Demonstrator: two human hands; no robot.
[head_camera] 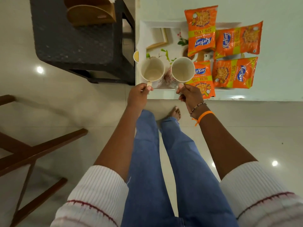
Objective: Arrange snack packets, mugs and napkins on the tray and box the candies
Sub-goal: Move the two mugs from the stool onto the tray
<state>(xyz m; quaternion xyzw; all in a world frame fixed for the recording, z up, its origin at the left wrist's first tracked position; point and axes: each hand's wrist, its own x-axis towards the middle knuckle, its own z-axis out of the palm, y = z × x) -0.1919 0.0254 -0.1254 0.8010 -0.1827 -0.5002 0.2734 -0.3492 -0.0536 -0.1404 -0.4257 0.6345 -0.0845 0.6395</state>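
Two mugs are in our hands at once: our left hand (139,94) pinches the handle of the left mug (152,71), and our right hand (188,94) is closed on the handle of the right mug (182,70), both upright, empty, and over the near left part of the white tray (144,23). We cannot tell whether their bases are already resting on the tray or just above it. Four orange snack packets (201,30) lie across the right half of the tray, some overlapping its edges, and the nearest one (203,79) sits just beside the right mug, partly under its rim from this angle. We judge the mug step nearly done, with napkins and candies yet to come; neither is clearly in view, though a wooden holder (88,13) sits on the dark stool (73,38) to the left. The risks come from crowding. If we set the right mug down on the corner of that packet, it would stand tilted and could tip. The left mug is close to the tray's left rim and the table (278,13) edge, so a careless release could send it off toward the floor. The mugs also stand near each other and might clink.
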